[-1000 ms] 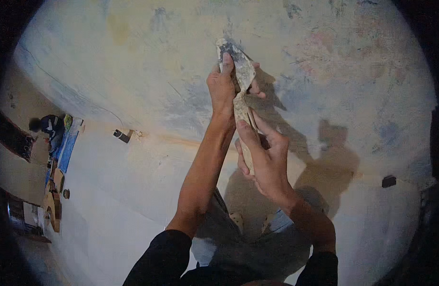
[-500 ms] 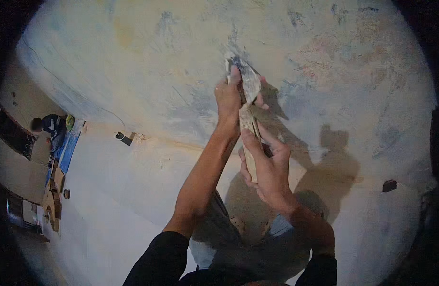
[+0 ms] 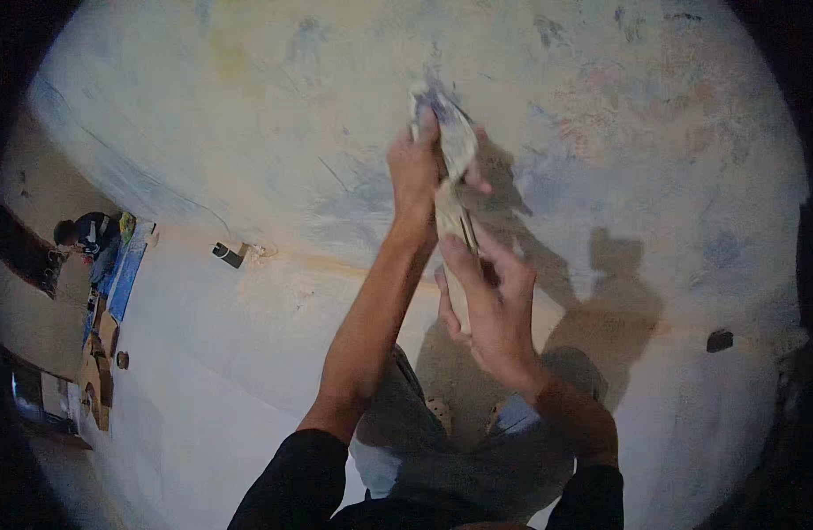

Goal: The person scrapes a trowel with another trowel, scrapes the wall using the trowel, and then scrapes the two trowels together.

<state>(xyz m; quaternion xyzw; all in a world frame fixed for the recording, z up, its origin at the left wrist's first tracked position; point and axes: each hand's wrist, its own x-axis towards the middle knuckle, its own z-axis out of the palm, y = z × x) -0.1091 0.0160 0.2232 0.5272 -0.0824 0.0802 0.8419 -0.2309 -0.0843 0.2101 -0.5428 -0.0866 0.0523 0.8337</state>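
My right hand (image 3: 499,305) is wrapped round the pale handle of a putty knife (image 3: 457,146). Its blade points up toward the wall and is smeared with white and grey filler. Around the blade my left hand (image 3: 415,172) is closed, thumb on the near face and fingertips showing past the right edge. Slight motion blur softens the blade's tip, and I cannot tell whether it touches the wall. Behind both hands stands the wall (image 3: 291,115), patchy with cream, blue-grey and reddish smears.
A dark wall box (image 3: 228,254) sits at left, another dark box (image 3: 720,341) at right. Far left, another person (image 3: 97,238) bends beside a blue board (image 3: 132,274), with brown wooden pieces (image 3: 97,380) below. My shoes (image 3: 440,413) show beneath my arms. Shadows fall right of my hands.
Both hands and the putty knife have shifted slightly left and up, still gripping it. At far left the other person's head and arms have moved a little.
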